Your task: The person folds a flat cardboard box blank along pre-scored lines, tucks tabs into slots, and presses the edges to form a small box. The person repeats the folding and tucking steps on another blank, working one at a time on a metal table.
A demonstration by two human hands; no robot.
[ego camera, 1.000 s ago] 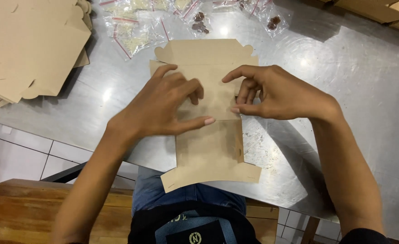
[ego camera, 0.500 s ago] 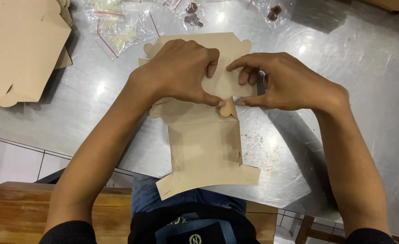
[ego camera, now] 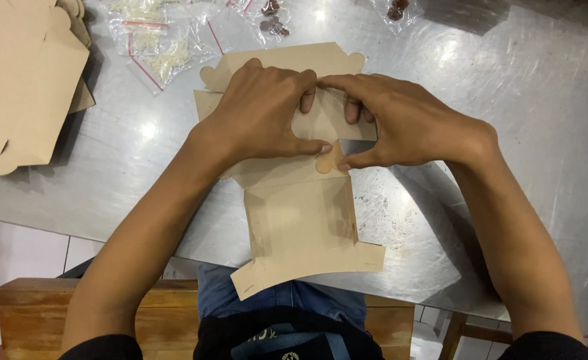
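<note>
Head view, single frame. I log a flat brown die-cut cardboard box blank [ego camera: 301, 220] lying on the scratched grey metal tabletop [ego camera: 494, 93], roughly centred along the near edge; its lower flaps overhang that edge above my lap. The far end of the blank, with rounded tabs, points toward the far edge of the tabletop.

Left hand [ego camera: 267, 113]: palm down on the upper half of the blank, fingers [ego camera: 307, 87] bent and pressing a folded panel flat, thumb stretched toward the middle. Not clenched; pressing on the cardboard, not gripping around it.

Right hand [ego camera: 401, 123]: also palm down on the same panel, just beside the left hand, index fingertips of the two hands touching or nearly so at the top. Its thumb meets the left thumb at a small rounded cardboard tab [ego camera: 331, 160] that sticks up between them; the thumb tips pinch or press this tab from either side. I cannot tell whether it is truly gripped or only held down.

At the far left corner of the tabletop sits a stack of flat brown cardboard blanks [ego camera: 21, 87]. Along the far edge lie clear plastic zip bags with pale contents [ego camera: 154, 40] and clear bags with dark brown pieces [ego camera: 274, 17]. Below the near edge, a wooden bench [ego camera: 167, 320] shows.
</note>
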